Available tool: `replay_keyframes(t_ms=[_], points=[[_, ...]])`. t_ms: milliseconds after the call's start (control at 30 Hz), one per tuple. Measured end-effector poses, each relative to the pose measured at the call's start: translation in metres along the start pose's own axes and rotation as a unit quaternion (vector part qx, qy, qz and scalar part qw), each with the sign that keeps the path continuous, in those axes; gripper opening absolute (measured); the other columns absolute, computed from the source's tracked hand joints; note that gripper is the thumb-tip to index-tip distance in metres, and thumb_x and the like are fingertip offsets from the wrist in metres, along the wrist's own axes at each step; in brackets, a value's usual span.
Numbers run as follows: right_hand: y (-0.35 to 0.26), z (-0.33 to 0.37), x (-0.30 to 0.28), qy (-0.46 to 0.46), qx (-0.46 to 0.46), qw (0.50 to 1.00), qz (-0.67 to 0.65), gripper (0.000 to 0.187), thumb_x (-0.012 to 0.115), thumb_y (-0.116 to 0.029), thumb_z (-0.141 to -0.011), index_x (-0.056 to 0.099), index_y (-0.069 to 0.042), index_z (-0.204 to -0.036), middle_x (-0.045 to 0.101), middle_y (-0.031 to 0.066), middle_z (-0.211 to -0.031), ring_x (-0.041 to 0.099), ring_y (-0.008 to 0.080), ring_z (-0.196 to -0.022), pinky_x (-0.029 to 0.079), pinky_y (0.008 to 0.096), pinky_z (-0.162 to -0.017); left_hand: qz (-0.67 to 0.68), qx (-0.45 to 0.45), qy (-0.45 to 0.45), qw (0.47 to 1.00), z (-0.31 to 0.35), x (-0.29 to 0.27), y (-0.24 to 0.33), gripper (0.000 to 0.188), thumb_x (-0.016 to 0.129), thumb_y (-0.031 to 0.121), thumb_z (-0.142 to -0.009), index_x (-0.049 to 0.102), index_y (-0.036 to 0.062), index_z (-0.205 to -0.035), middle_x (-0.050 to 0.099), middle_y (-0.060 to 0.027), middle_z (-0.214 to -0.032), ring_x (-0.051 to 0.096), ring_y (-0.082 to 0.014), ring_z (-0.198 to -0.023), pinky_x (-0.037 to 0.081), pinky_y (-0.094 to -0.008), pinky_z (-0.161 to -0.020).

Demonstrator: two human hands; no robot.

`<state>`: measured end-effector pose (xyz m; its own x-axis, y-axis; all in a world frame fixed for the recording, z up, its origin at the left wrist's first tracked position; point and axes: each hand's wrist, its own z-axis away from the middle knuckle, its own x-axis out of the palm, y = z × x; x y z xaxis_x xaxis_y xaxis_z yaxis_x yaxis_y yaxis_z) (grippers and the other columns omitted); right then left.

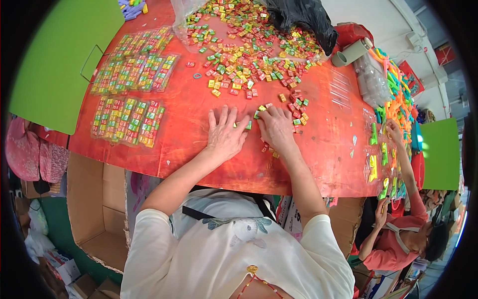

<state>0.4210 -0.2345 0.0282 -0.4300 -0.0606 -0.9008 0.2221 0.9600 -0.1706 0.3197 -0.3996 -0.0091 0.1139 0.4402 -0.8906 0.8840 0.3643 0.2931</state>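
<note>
While both hands lie flat on the red tabletop [318, 149] near its front edge, the left hand [225, 134] spreads open, palm down, fingers touching a small green candy [247, 125]. The right hand [276, 128] rests just beside it, fingers bent over a few small candies [262, 107]; whether it grips any cannot be told. A big heap of loose candies [244, 55] spreads toward the far edge. Packed clear bags of candies [128, 121] lie by the left edge. A second person's hand [393, 130] works at the right edge.
</note>
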Motion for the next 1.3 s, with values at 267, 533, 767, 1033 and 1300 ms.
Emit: replay_keyframes(t_ms=[267, 533, 767, 1033, 1300], points=[[0.016, -0.005, 0.009, 0.021, 0.009, 0.998, 0.051, 0.014, 0.069, -0.016, -0.086, 0.069, -0.011, -0.1, 0.062, 0.0056, -0.092, 0.06, 0.0256, -0.091, 0.041, 0.0419, -0.086, 0.0, 0.012, 0.012, 1.0, 0.001, 0.001, 0.001, 0.035, 0.066, 0.027, -0.089, 0.064, 0.0157, -0.122, 0.05, -0.0164, -0.138, 0.039, -0.0391, -0.136, 0.024, -0.0713, -0.108], [-0.012, 0.014, 0.009, -0.002, 0.016, 0.998, 0.062, 0.011, 0.068, -0.016, -0.086, 0.065, -0.01, -0.095, 0.06, 0.007, -0.087, 0.059, 0.0263, -0.089, 0.041, 0.0423, -0.084, 0.014, -0.006, 0.017, 1.0, 0.002, -0.002, 0.0, 0.037, 0.067, 0.025, -0.087, 0.064, 0.0148, -0.122, 0.051, -0.0151, -0.137, 0.04, -0.0375, -0.136, 0.023, -0.0718, -0.107], [-0.02, 0.016, 0.011, -0.002, 0.053, 0.995, -0.08, 0.01, 0.068, -0.015, -0.088, 0.068, -0.01, -0.097, 0.066, 0.0077, -0.087, 0.064, 0.027, -0.085, 0.044, 0.0418, -0.079, 0.074, -0.044, -0.009, 0.996, 0.004, -0.016, -0.017, 0.059, 0.068, 0.029, -0.088, 0.05, 0.0163, -0.143, 0.044, -0.0186, -0.146, 0.04, -0.0393, -0.137, 0.024, -0.0695, -0.109], [0.005, 0.055, -0.052, -0.078, 0.09, 0.985, -0.128, 0.041, 0.074, -0.017, -0.082, 0.065, -0.006, -0.12, 0.061, 0.0168, -0.104, 0.061, 0.0364, -0.097, 0.049, 0.0457, -0.082, 0.051, -0.038, -0.079, 0.995, 0.035, -0.072, -0.04, 0.073, 0.074, 0.024, -0.081, 0.045, 0.0141, -0.147, 0.05, -0.0191, -0.132, 0.051, -0.0374, -0.118, 0.045, -0.0506, -0.092], [-0.002, 0.104, -0.036, -0.021, 0.035, 0.997, -0.059, 0.037, 0.07, -0.022, -0.085, 0.061, -0.013, -0.12, 0.057, 0.0109, -0.116, 0.057, 0.0307, -0.104, 0.047, 0.0449, -0.083, -0.045, -0.013, -0.014, 0.999, 0.054, -0.046, -0.028, 0.05, 0.07, 0.022, -0.085, 0.06, 0.0069, -0.132, 0.052, -0.0174, -0.132, 0.05, -0.0356, -0.118, 0.041, -0.0482, -0.094]])
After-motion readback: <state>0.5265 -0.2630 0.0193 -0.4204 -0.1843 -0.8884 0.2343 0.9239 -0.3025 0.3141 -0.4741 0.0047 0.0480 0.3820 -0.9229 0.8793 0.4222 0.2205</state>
